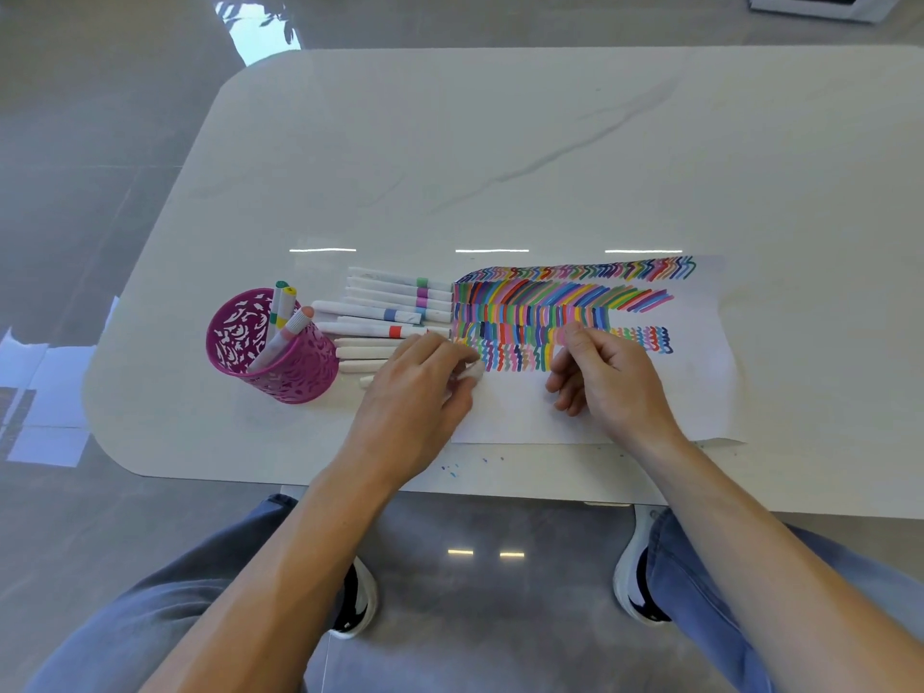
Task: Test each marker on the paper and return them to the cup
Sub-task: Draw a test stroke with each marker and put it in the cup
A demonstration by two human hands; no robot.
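A magenta cut-out cup [300, 372] stands at the table's front left with three markers [281, 312] in it. Right of the cup, several white markers [395, 305] with coloured bands lie side by side. A white paper [700, 372] covered in rows of coloured strokes lies right of them. My left hand [420, 392] sits at the paper's left edge, fingers curled round a white marker [474, 372] whose end pokes out past the fingertips. My right hand [605, 377] hovers over the paper's lower strokes with loosely curled fingers, and nothing shows in it.
The white marble-look table [500, 142] stretches far beyond the paper. Small ink specks dot its front edge [470, 465]. My knees and shoes show below the table, over a grey glossy floor. Papers [45, 392] lie on the floor to the left.
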